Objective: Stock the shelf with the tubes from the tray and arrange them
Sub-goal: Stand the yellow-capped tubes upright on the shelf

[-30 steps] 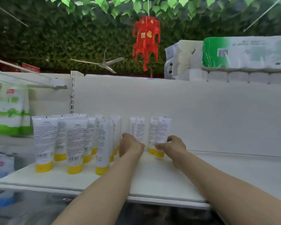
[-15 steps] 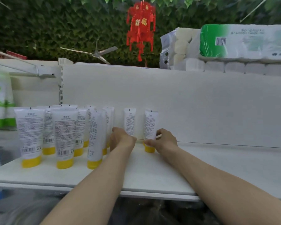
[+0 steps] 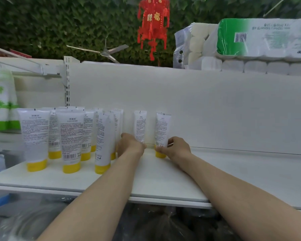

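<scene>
White tubes [image 3: 69, 136] with yellow caps stand cap-down on the shelf [image 3: 233, 173], most grouped at 9 o'clock. The left hand [image 3: 131, 146] curls its fingers round the base of a rear tube [image 3: 140, 125]; the right hand [image 3: 176, 148] pinches the neighbouring tube [image 3: 162, 129] at its 3 o'clock. Low grips likely keep each upright during alignment

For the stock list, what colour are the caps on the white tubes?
Yellow plastic caps, clearest in the head view.
</scene>
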{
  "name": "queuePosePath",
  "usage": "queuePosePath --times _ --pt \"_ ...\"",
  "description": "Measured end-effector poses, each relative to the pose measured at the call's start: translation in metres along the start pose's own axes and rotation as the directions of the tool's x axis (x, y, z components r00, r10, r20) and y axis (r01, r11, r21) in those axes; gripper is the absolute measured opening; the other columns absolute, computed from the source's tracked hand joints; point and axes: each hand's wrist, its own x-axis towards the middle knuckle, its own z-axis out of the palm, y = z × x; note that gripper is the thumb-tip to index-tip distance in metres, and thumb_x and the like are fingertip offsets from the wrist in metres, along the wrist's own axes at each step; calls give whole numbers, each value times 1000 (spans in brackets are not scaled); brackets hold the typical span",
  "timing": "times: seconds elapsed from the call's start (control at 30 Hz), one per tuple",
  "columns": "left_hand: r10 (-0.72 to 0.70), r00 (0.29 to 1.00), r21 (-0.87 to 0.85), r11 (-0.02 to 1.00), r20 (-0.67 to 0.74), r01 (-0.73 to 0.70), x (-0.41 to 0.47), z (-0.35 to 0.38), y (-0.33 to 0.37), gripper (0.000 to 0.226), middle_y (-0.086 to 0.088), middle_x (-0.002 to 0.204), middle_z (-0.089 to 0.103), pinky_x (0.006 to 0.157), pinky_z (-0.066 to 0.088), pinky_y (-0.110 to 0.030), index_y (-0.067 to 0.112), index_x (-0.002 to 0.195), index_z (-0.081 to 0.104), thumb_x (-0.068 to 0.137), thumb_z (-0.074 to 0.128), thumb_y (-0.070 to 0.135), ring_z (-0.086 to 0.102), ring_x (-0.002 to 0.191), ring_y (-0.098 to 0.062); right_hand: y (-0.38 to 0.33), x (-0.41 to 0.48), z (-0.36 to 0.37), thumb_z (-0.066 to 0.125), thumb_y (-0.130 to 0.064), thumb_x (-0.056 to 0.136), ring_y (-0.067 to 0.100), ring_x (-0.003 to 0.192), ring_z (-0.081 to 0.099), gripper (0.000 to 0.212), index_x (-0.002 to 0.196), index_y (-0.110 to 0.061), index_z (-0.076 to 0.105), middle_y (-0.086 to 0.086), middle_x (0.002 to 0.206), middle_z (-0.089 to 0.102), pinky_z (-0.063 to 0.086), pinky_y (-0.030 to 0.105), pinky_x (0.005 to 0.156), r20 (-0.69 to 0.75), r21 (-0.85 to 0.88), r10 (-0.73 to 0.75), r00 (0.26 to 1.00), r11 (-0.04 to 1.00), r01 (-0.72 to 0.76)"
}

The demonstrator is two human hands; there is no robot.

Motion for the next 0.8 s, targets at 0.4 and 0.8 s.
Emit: queuePosePath --times 0.4,0.8 --pt "18 1000 30 999 6 -18 -7 -3 3 61 -11 121 61 71 43 -33 8 122 50 76 82 31 60 110 -31 1 0 1 85 -43 71 18 94 64 41 95 -21 60 -3 97 67 51 30 81 16 20 -25 1000 999 25" --pt "9 1000 29 1000 13 -9 -9 -3 5 57 -12 124 59 72 42 -34 7 125 47 81 78 25 59 112 -32 4 4 3 86 -45 68 17 93 65 44 96 -20 62 -3 96 68 53 33 84 0 25 -22 1000 999 21"
